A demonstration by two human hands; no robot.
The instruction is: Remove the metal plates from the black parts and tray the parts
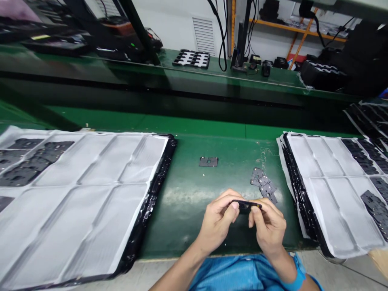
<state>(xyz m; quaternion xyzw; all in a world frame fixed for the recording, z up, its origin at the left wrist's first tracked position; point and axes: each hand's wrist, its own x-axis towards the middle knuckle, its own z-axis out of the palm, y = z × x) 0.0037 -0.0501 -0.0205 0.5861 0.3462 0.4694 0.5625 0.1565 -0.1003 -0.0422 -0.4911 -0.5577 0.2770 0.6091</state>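
Both my hands hold one thin black plastic plate (246, 205) between them, tilted nearly edge-on above the green bench. My left hand (218, 218) pinches its left end between thumb and fingers. At the other end, my right hand (269, 224) grips it the same way, a small yellow spot showing by the thumb. Past my right hand lies a loose cluster of flat dark plates (264, 185) with cut-outs, partly overlapping. A single similar plate (208, 161) rests flat farther off, ahead of my left hand.
A stack of white-lined trays (121, 161) stands at left, dark plates in its far-left compartments. Another tray stack (336, 202) stands at right, with plates along its right side. Behind the green bench (182, 226) runs a raised shelf bearing a black-and-white tray (192, 59) and hanging cables (223, 40).
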